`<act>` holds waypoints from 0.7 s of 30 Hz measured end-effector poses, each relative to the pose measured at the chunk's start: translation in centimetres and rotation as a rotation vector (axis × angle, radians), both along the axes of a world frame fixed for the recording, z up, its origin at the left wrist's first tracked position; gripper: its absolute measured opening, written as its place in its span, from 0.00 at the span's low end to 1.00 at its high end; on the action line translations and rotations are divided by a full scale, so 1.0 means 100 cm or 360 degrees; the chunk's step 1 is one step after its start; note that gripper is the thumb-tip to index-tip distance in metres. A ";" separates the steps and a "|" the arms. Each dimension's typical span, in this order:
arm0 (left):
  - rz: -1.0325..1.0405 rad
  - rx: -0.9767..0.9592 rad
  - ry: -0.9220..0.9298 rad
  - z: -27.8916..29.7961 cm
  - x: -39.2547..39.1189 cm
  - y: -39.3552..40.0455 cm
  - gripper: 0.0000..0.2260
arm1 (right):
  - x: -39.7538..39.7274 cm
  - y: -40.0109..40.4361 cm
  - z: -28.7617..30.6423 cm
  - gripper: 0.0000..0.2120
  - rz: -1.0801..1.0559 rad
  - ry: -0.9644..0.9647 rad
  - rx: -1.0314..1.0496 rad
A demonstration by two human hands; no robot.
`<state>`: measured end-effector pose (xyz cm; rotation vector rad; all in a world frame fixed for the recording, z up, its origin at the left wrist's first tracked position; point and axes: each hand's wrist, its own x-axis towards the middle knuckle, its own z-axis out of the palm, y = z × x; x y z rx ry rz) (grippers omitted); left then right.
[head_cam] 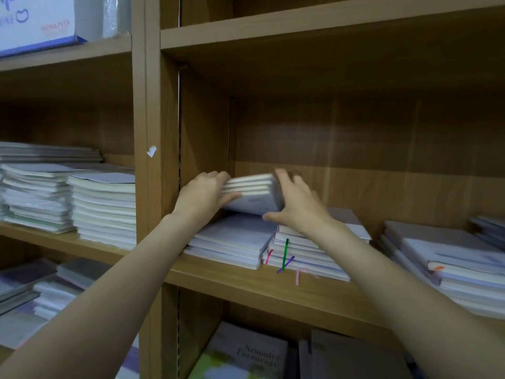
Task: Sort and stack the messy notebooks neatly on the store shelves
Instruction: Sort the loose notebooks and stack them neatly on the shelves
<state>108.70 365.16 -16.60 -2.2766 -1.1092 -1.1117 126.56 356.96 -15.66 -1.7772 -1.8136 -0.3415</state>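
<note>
Bundle (252, 192) of about four notebooks held between both hands, lifted clear above the left pile (232, 242). Long axis roughly left to right, tilted: page edges face up and toward the camera, pale cover face turned down and forward, right end slightly higher. Spine side not discernible.

Left hand (203, 194) at the bundle's left end, wrist bent, forearm reaching up from lower left. Fingers curled over the top-left corner, thumb pressed under the lower cover; grips the bundle.

Right hand (296, 203) at the bundle's right end, forearm reaching up from lower right. Fingers spread and wrapped over the right edge, thumb extended leftward beneath the lower corner; grips the bundle. Motion blur on the fingertips.

Directly below the hands, on the shelf (273, 288): left pile lying flat, lavender cover uppermost. Just beside it, under the right wrist, a second pile (303, 255) with green, purple and pink ribbons (285, 254) hanging over the front edge.

Right of the right arm: a slumped pile (448, 263), leaning unevenly.

Left of the left arm, in the neighbouring bay: two squared stacks (103, 209) of pale notebooks.

Below the forearms, lower shelf: flat notebooks (246, 354) with dark covers.
</note>
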 end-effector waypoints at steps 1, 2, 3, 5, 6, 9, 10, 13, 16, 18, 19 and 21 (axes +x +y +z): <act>0.0026 -0.0005 0.0018 -0.003 -0.002 0.001 0.18 | -0.003 0.007 0.000 0.30 -0.0032 -0.0131 0.0105; 0.0036 -0.0015 0.0037 -0.008 -0.005 0.000 0.19 | -0.006 0.011 0.000 0.22 -0.0029 -0.0216 0.0206; 0.0019 -0.0037 0.0044 -0.014 -0.009 -0.001 0.19 | -0.008 0.014 -0.002 0.17 0.0016 -0.0243 0.0271; -0.0033 -0.0119 0.0023 -0.028 -0.016 -0.007 0.20 | -0.009 0.019 -0.006 0.12 0.0172 -0.0230 0.0339; -0.0039 -0.0160 0.0005 -0.035 -0.019 -0.010 0.23 | -0.009 0.021 -0.006 0.11 0.0251 -0.0219 0.0371; -0.0044 -0.0142 -0.0221 -0.042 -0.023 -0.024 0.26 | -0.006 0.020 0.007 0.11 0.0388 -0.0306 0.0506; -0.0132 -0.0242 -0.0432 -0.039 -0.023 -0.031 0.24 | -0.003 0.017 0.013 0.12 0.0405 -0.0368 0.0573; -0.1090 -0.1381 -0.1437 -0.019 -0.026 -0.063 0.22 | 0.013 -0.002 0.029 0.13 0.0505 -0.0486 0.0737; -0.1566 -0.2289 -0.2053 -0.001 -0.028 -0.081 0.27 | 0.038 -0.030 0.032 0.14 0.0625 -0.0480 0.0805; -0.1529 -0.2551 -0.2052 0.004 -0.021 -0.094 0.26 | 0.051 -0.051 0.030 0.14 0.0657 -0.0505 0.0839; -0.1534 -0.2614 -0.2021 0.003 -0.014 -0.101 0.25 | 0.057 -0.061 0.028 0.14 0.0655 -0.0512 0.0843; -0.1591 -0.2587 -0.1990 0.003 0.000 -0.112 0.20 | 0.065 -0.079 0.027 0.14 0.0618 -0.0514 0.0855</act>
